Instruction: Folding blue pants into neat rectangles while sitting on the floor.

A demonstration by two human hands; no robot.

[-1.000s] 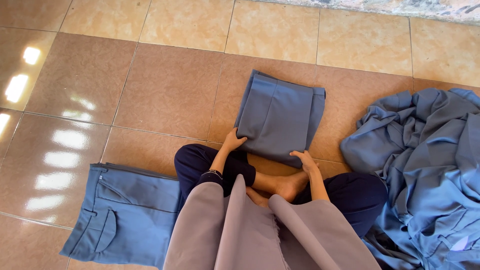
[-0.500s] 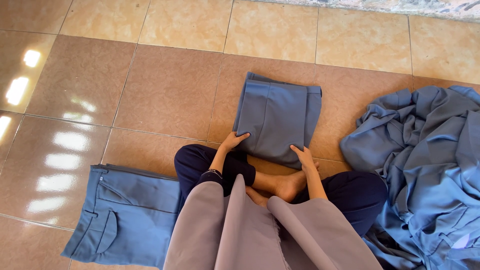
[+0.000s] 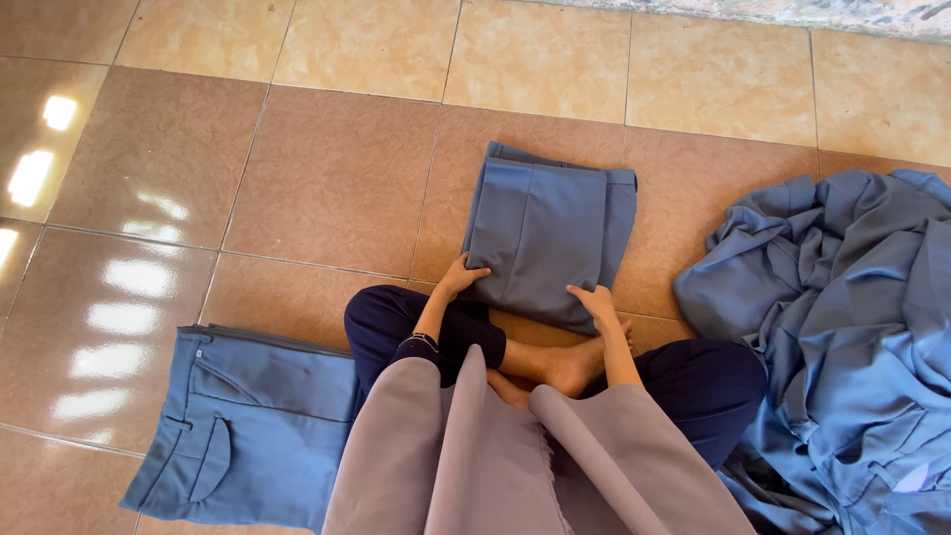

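Folded trousers [image 3: 548, 235] under our left hand [image 3: 462, 275] and right hand [image 3: 594, 300], both gripping its near corners; pile [image 3: 842, 327] remains unfolded.

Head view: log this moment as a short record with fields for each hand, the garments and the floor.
left hand: on the near left corner of the folded blue trousers
right hand: on the near right edge of the same folded piece
flat trousers: laid out to the person's left, pocket up
cloth pile: heaped blue garments to the person's right
floor: glossy tan tiles
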